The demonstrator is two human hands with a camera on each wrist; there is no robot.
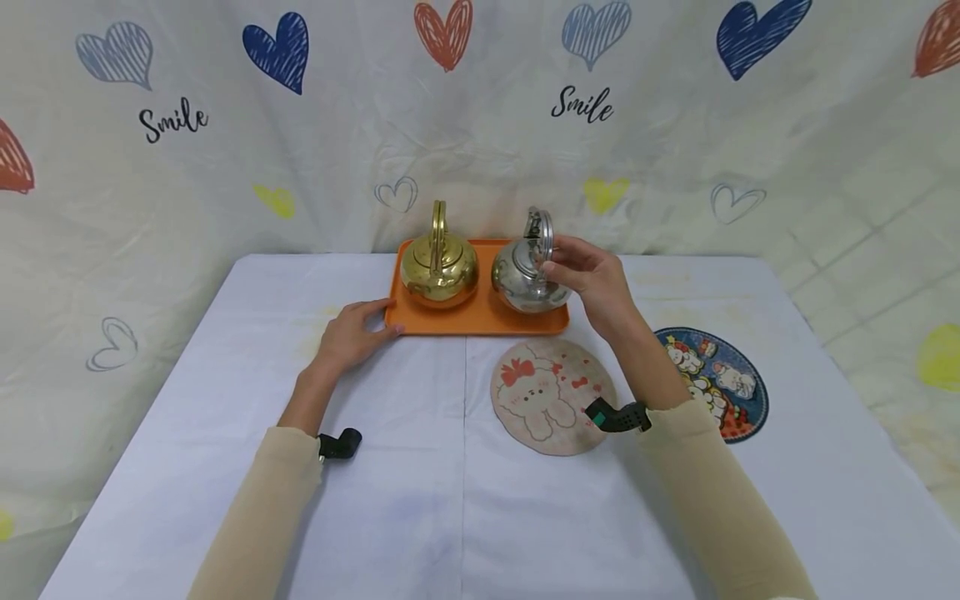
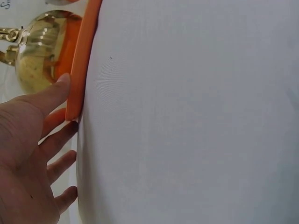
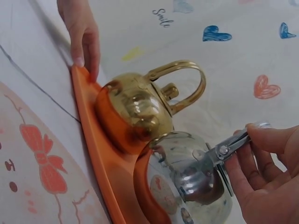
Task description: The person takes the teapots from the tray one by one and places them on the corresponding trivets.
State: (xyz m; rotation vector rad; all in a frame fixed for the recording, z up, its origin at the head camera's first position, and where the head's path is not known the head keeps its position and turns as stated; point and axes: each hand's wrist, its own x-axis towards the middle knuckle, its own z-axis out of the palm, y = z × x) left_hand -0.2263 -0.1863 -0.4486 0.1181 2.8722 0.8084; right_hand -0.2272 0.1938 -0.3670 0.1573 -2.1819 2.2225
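Observation:
A gold teapot (image 1: 438,271) and a silver teapot (image 1: 528,275) stand side by side on an orange tray (image 1: 465,323), handles upright. My left hand (image 1: 354,336) holds the tray's near left corner. In the left wrist view its thumb (image 2: 58,93) lies on the tray's rim, the index finger is partly hidden behind the corner, and the other fingers are spread near the white cloth. My right hand (image 1: 600,283) grips the silver teapot's handle (image 3: 233,144) from the right, between thumb and fingers. The silver pot overlaps the gold one in the right wrist view.
In front of the tray lies a round beige mat (image 1: 551,400) with a bunny and red bow. A dark blue patterned round mat (image 1: 738,383) is farther right, partly under the right forearm. White cloth (image 1: 405,500) covers the table. A heart-printed curtain (image 1: 480,125) hangs behind.

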